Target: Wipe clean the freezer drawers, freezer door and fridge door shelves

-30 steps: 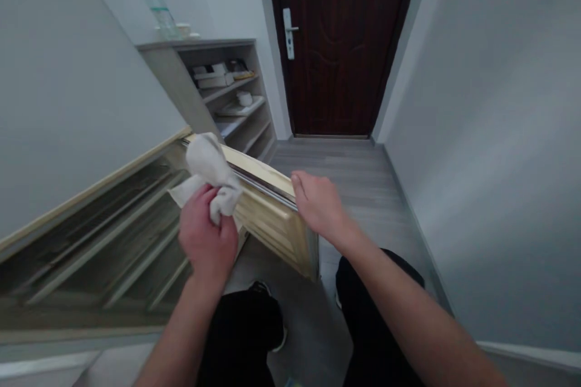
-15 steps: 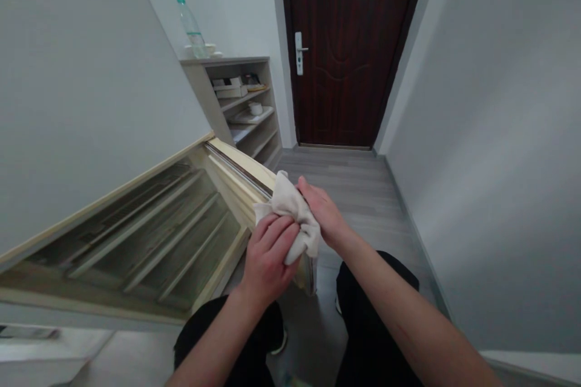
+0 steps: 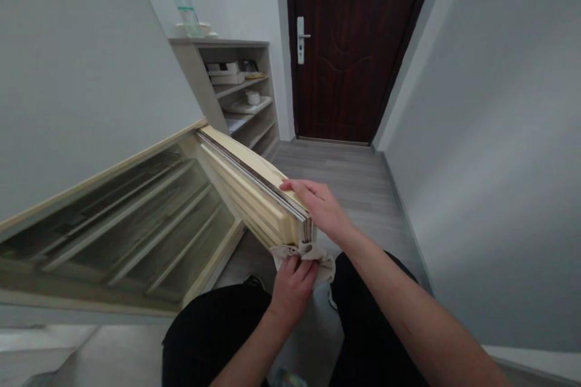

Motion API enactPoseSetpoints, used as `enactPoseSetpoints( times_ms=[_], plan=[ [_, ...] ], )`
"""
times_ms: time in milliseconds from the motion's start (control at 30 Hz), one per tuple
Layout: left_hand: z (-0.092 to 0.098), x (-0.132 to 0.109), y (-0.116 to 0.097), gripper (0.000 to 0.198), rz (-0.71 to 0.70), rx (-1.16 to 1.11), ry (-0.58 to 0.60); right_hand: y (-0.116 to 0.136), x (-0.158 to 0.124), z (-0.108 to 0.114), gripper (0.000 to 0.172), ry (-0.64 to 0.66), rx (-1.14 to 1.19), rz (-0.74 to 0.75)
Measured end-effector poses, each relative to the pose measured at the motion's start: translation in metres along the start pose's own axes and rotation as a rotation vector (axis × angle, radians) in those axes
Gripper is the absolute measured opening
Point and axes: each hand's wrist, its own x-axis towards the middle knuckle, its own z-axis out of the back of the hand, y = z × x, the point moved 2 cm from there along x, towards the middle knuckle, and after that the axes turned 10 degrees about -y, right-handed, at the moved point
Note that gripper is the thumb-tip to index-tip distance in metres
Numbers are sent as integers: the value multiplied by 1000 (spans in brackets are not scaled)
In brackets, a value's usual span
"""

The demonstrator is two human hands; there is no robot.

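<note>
Off-white cloth [image 3: 324,263] sits bunched in the left hand [image 3: 295,281], pressed against the free end of the open cream door [image 3: 247,157]; the right hand [image 3: 322,208] clasps the door near its top corner. The cloth could snag in the dark seams [image 3: 308,230], and a slack right grip might let the door swing. The green-capped bottle [image 3: 184,3] shows no readable writing.

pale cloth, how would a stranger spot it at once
From the dark red door, look down to the open cream panel in mid-view. Follow it to its near end, below the right hand, where the left hand holds the cloth. It is crumpled, pale fabric, unlike the panel's straight, stiff edges.
</note>
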Motion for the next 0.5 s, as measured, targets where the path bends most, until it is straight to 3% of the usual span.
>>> enactPoseSetpoints(
  times_ms=[100,333,500],
  plan=[
    [-34,-23,-4,31,76,13,132,-2,2,3,34,1,-1,10],
    [-104,-59,-14,33,328,-106,591,-1,8,10,32,3,-38,-21],
    [-147,-78,-4,18,563,-262,882,1,9,15,31,-9,-76,-31]
  ],
)
